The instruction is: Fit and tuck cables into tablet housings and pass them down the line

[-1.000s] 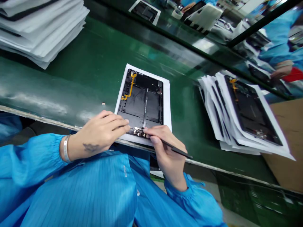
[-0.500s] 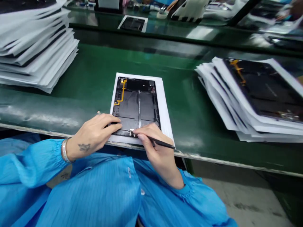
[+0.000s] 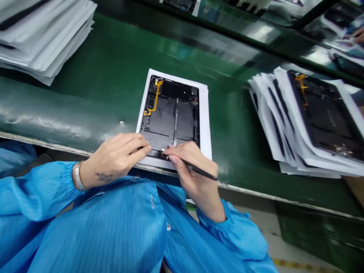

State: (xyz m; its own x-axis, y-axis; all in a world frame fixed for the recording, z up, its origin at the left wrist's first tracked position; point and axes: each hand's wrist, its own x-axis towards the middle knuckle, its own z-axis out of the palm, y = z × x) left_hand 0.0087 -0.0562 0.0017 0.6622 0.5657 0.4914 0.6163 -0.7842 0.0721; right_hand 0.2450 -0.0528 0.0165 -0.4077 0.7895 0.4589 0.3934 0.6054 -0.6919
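Observation:
An opened tablet (image 3: 162,113) with a dark interior and an orange ribbon cable (image 3: 156,98) lies on white sheets (image 3: 206,125) at the bench edge. My left hand (image 3: 116,157) rests at its lower left corner, fingertips touching the surface, fingers slightly apart. In my right hand (image 3: 193,163) is a pair of black tweezers (image 3: 201,172), pinched between thumb and fingers. Their tips, mostly hidden by my fingers, are at a small metallic connector (image 3: 164,154) on the tablet's near edge. A grey strip runs up the tablet's middle.
On the left stands a tall stack of white sheets (image 3: 54,38). To the right, another opened tablet (image 3: 327,113) tops a second stack of interleaved sheets (image 3: 273,113). A small shiny part (image 3: 121,122) lies on the green bench (image 3: 113,76). Behind runs a raised shelf.
The view has tilted and shifted, so the bench items sit differently in it. Both hands remain at the tablet's near edge, and the tweezers stay in my right hand.

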